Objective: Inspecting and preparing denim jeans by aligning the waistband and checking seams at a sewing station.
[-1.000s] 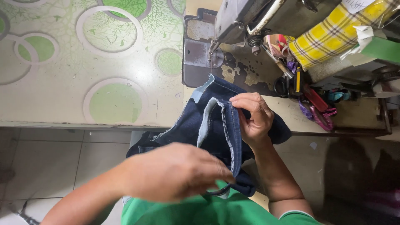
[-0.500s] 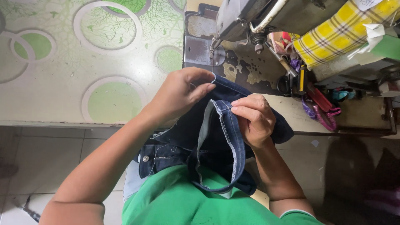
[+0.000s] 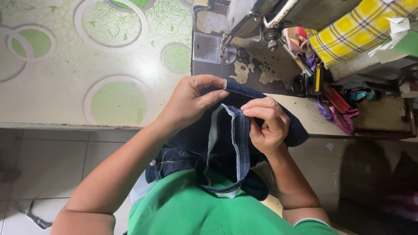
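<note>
While both hands pinch it at frame centre, dark denim garment [image 3: 226,148] hangs toward the lap | left hand [image 3: 193,98] grip clamped on top edge | right hand [image 3: 267,124] grip clamped on stitched seam | sewing machine [image 3: 261,17] upper middle | bench [image 3: 87,65] upper left

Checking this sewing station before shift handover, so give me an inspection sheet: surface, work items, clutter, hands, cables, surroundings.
Surface: table with a pale green circle-patterned top; worn metal bed under the sewing machine.
Work items: dark blue denim garment, hem folded over, pale stitching showing.
Clutter: scissors, coloured tools and scraps, yellow checked cloth at the machine's right.
Hands: left hand pinches the denim's upper edge; right hand pinches the folded hem.
Cables: nothing seen.
Surroundings: tiled floor with a small tool lying on it.
</note>
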